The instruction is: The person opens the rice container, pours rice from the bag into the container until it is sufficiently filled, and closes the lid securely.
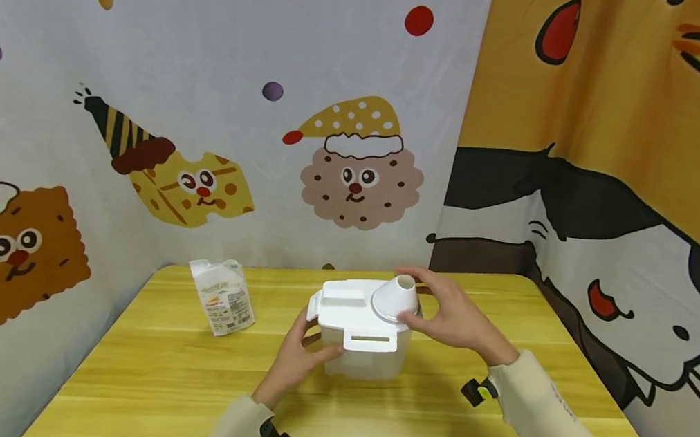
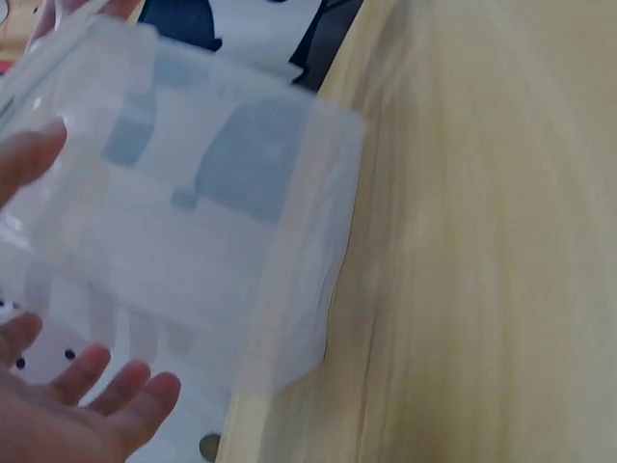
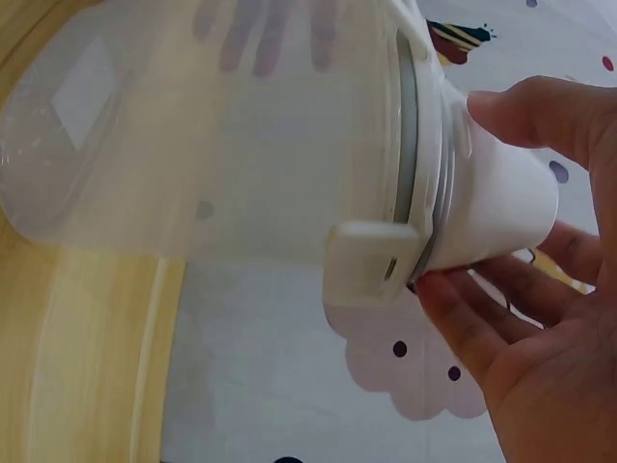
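A translucent plastic storage container (image 1: 368, 366) with a white lid (image 1: 341, 323) stands near the middle of the wooden table. My left hand (image 1: 297, 356) holds it at its left end, thumb on the front face below the lid and the other fingers around the side. On the lid's right part sits a white cone-shaped cap (image 1: 393, 298) with an open top. My right hand (image 1: 454, 318) grips this cap, thumb on one side and fingers on the other. In the right wrist view the container's walls (image 3: 280, 164) show the left fingers through the plastic.
A white printed packet (image 1: 227, 301) stands on the table (image 1: 155, 375) to the left of the container. A cartoon-printed cloth (image 1: 215, 40) hangs behind the table and along its sides. White clips (image 1: 370, 342) stick out from the lid's edges.
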Motion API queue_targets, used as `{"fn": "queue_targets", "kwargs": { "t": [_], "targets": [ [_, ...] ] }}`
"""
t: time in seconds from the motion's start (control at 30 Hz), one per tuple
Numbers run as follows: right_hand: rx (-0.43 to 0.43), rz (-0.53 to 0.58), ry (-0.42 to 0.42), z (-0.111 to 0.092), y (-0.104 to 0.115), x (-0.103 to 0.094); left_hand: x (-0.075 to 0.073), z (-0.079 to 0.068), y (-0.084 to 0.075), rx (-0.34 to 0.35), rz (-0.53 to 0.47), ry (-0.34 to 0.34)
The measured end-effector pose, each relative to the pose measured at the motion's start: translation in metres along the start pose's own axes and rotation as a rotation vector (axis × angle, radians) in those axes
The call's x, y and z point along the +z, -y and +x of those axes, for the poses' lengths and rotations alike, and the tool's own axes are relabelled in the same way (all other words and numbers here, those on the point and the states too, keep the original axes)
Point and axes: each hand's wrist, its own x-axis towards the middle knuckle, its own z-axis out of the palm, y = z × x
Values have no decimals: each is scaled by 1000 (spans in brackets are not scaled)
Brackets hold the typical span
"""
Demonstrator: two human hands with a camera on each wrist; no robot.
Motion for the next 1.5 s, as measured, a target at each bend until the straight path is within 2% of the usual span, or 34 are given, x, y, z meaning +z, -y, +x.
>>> {"fn": "queue_targets", "kwargs": {
  "t": [0.27, 0.53, 0.73, 0.97, 1.23, 1.37, 1.5],
  "targets": [
    [5, 42, 13, 0, -7, 0, 11, -2, 1, -18, 21, -71],
    [1, 38, -21, -3, -3, 7, 6, 0, 5, -69, -10, -23],
    [21, -12, -68, -4, 9, 16, -3, 5, 10, -12, 25, 4],
    [28, -39, -127, -7, 23, 24, -14, 13, 13, -33, 17, 88],
    [14, -78, -232, -11, 40, 35, -25, 27, 18, 32, -56, 193],
    [9, -105, -242, -12, 43, 36, -26, 27, 18, 33, -100, 200],
    [18, -133, -189, -13, 41, 29, -25, 25, 15, 30, -95, 161]
  ]
}}
